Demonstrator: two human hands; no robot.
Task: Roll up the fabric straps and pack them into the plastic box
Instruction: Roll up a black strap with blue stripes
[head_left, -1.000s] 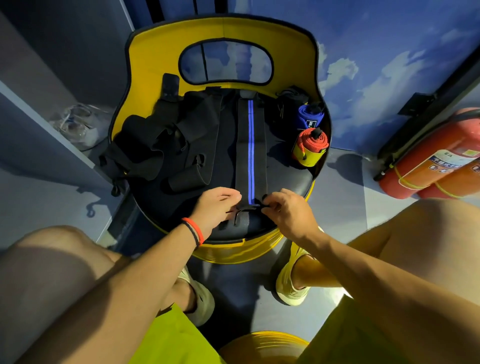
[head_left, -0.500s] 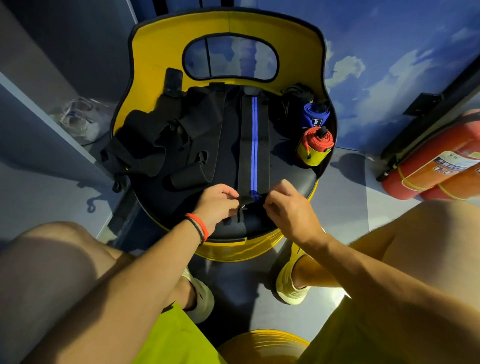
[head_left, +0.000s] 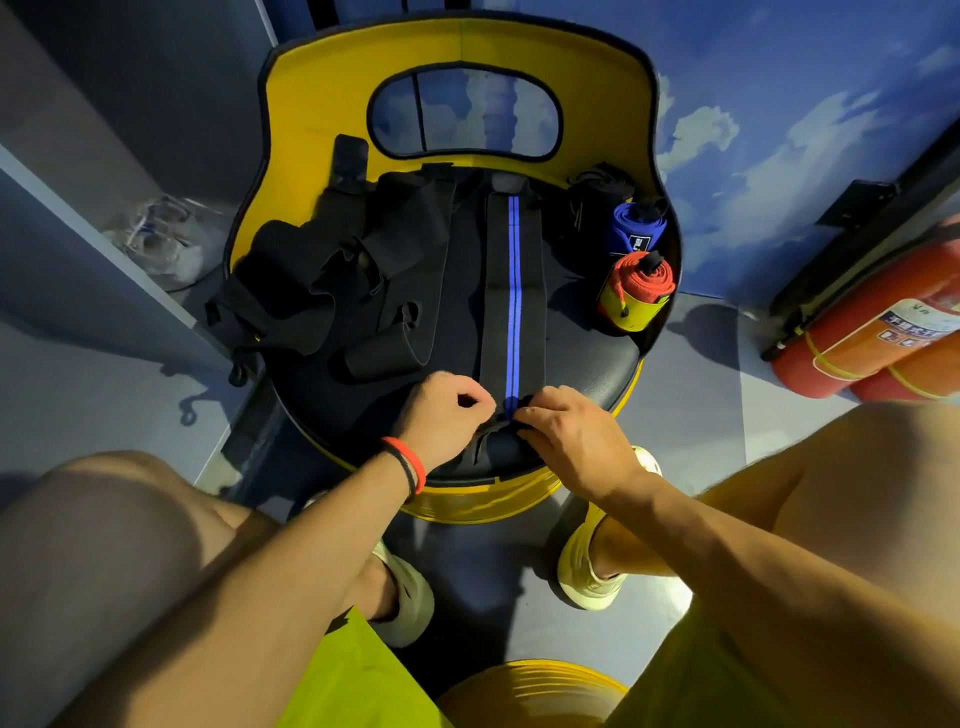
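**Rolling begins at the seat's edge.** A seated person bends over a yellow chair (head_left: 322, 104) in the middle of the frame. Both hands are at the near end of a long black strap (head_left: 511, 291) with a blue centre stripe. The strap lies flat and straight up the dark seat (head_left: 597, 364) toward the backrest.

The left hand (head_left: 447, 410) and right hand (head_left: 566, 441) meet at the seat's front edge, fingers curled, pinching the strap's end from either side. The first tight turn of a roll appears to be forming there, though the right hand's fingertips cover most of it. A thin loop (head_left: 477, 449) of the strap hangs loose below the hands, over the seat's edge.

Two finished rolls, a blue roll (head_left: 638, 228) and a red roll (head_left: 644, 275), stand at the right of the seat. A pile of black straps (head_left: 332, 291) lies unrolled at the left, just beside the striped one. A clear plastic item (head_left: 156, 244) sits on a shelf (head_left: 104, 244) at upper left, too blurred to say whether it is the box.

The likeliest trouble is a crooked start: if one hand turns ahead of the other, the roll would cone out and come undone when packed. The dangling loop could get wound in and bulge the core. A slack pinch on springy fabric could let the first turn pop open. Rolling forward might also snag the neighbouring pile.
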